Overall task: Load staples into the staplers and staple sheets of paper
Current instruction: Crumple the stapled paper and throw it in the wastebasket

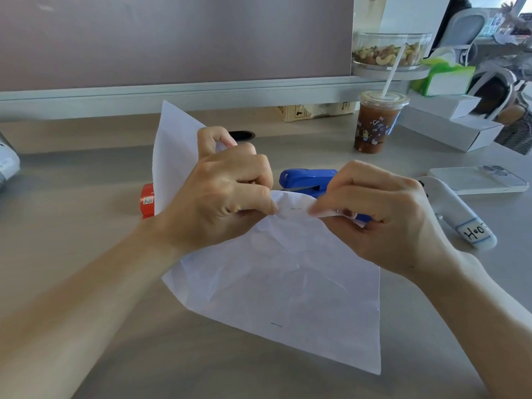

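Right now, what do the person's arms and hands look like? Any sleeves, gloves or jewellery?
The left hand and right hand are bare: no gloves, and no rings show on the visible fingers. The left forearm and right forearm are uncovered as far as the frame's lower edge, with no sleeve, watch or bracelet in view.

Behind my paper (276,283) sits the stapler (305,180); a small box (147,200) lies left, a cup (374,125) back right on the counter (72,197).

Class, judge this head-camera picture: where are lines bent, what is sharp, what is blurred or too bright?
Head view: the wide lens bows the partition rail; the paper, left hand and right hand are sharp; the chair at far right is soft and washed out; desk shadows are faint.
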Demonstrator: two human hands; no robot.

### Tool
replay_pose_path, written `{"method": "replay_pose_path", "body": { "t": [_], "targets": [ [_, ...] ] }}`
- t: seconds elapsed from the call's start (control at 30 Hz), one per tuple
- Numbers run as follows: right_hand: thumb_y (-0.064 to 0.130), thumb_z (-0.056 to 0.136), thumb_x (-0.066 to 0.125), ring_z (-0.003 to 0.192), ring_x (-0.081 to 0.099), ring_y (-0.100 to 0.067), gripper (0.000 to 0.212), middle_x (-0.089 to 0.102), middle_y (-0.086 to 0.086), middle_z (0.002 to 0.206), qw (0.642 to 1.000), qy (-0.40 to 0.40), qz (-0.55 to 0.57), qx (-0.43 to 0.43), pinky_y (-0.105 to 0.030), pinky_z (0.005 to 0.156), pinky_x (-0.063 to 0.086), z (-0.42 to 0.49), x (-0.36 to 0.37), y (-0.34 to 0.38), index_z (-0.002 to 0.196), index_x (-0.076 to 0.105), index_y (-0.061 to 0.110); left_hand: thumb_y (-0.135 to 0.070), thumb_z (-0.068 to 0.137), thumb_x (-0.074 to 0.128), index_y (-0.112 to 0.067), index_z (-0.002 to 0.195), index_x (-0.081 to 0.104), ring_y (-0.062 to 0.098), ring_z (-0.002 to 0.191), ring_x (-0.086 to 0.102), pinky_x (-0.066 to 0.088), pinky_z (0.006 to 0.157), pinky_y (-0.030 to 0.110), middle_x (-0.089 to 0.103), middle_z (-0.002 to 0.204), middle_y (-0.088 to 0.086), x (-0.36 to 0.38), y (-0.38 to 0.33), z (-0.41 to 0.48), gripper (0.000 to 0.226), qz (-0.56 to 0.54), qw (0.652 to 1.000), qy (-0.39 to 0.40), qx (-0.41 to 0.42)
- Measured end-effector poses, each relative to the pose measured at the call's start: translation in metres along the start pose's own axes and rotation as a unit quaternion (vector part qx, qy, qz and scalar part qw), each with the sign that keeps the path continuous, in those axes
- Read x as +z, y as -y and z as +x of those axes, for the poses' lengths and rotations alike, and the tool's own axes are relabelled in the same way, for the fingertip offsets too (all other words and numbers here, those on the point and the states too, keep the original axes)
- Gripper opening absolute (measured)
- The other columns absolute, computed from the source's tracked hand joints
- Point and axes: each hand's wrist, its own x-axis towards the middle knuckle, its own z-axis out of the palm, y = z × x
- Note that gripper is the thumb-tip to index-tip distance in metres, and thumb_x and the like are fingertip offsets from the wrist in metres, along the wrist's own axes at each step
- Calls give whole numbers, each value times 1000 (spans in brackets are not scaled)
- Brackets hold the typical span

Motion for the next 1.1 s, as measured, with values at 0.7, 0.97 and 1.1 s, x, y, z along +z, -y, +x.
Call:
{"method": "replay_pose_path", "body": {
  "t": [0.7, 0.97, 1.1],
  "targets": [
    [12, 83, 74, 48, 52, -5, 11, 70, -1, 59, 896, 30, 231, 378, -17, 48, 43, 8, 2, 11, 73, 78, 15, -28, 90, 66, -20, 73, 72, 12, 64, 48, 28, 83, 41, 62, 68, -12, 1, -7, 5, 21, -16, 993, 29, -116],
    [17, 84, 72, 55, 61, -10, 13, 74, -5, 67, 850, 91, 290, 429, -24, 53, 50, 9, -1, 12, 73, 79, 16, -35, 92, 55, -24, 77, 68, -4, 66, 43, 28, 85, 37, 46, 61, -34, 6, -5, 2, 24, -80, 976, 95, -180],
    [24, 81, 76, 62, 66, -28, 7, 75, -5, 71, 903, 118, 211, 354, -38, 61, 54, 8, 6, 14, 76, 80, 22, -39, 93, 54, -23, 80, 71, 1, 68, 43, 30, 83, 44, 49, 67, -28, 10, -8, 2, 27, -73, 979, 129, -139]
  ]
}}
